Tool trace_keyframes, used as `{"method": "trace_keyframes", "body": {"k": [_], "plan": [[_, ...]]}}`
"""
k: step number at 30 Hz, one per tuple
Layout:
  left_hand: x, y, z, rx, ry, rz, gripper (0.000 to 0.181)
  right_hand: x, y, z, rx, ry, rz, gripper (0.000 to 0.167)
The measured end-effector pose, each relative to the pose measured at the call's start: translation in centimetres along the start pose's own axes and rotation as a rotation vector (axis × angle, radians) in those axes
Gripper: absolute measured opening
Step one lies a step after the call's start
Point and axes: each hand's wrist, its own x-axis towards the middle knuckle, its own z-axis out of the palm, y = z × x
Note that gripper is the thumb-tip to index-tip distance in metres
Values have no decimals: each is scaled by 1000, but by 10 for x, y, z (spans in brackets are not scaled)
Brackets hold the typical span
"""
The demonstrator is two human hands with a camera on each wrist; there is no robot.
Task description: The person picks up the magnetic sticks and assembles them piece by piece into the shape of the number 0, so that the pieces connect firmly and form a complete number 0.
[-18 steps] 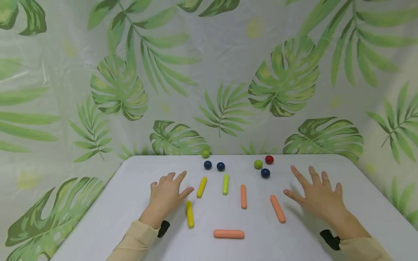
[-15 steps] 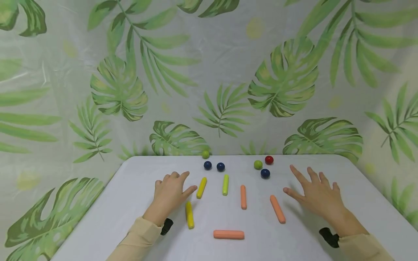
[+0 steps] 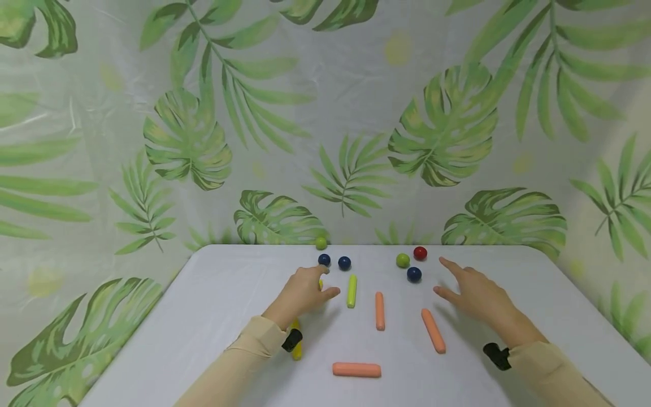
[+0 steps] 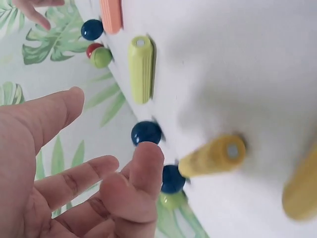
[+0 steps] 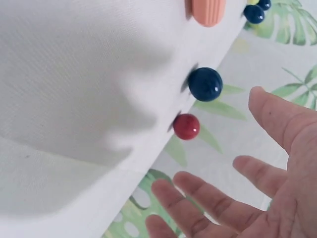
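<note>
My left hand (image 3: 300, 291) hovers over the far yellow stick (image 4: 213, 157), which it mostly hides in the head view. Its fingers hold nothing; the index finger is bent. Beyond the fingertips sit two dark blue balls (image 3: 344, 263) and a green ball (image 3: 321, 243). A lime stick (image 3: 352, 291) lies right of the left thumb. My right hand (image 3: 480, 297) hangs above the table with spread fingers and holds nothing. Nearest it are a blue ball (image 3: 414, 275), a red ball (image 5: 186, 126), a green ball (image 3: 403, 260) and an orange stick (image 3: 433, 331).
A second yellow stick (image 3: 296, 353) lies partly hidden under the left wrist with its black band (image 3: 292, 340). Two more orange sticks (image 3: 356, 369) lie at the middle and front of the white table (image 3: 407, 384). A leaf-patterned curtain (image 3: 351, 102) hangs behind the table.
My left hand has moved right and forward, over the far yellow stick. My right hand has shifted slightly left, its fingers bunching in the head view. The sticks and balls stay put.
</note>
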Motion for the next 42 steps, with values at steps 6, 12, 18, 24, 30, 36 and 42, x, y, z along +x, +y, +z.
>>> {"method": "trace_keyframes", "body": {"k": [6, 12, 18, 24, 30, 36, 42], "plan": [[14, 7, 16, -62, -46, -6, 55, 19, -1, 8, 51, -28, -24, 76], [24, 11, 30, -92, -60, -16, 51, 37, 0, 11, 131, -79, -22, 71], [29, 14, 39, -114, -72, -51, 54, 48, 4, 15, 211, -117, -1, 70], [30, 19, 43, -120, -76, -65, 54, 57, 4, 18, 210, -124, -14, 68], [31, 22, 46, -123, -70, -82, 52, 65, 2, 21, 208, -133, -25, 66], [32, 23, 48, -103, -60, -84, 50, 71, 1, 25, 211, -132, -24, 64], [34, 22, 48, -72, -50, -67, 44, 75, -1, 25, 211, -135, -31, 62]]}}
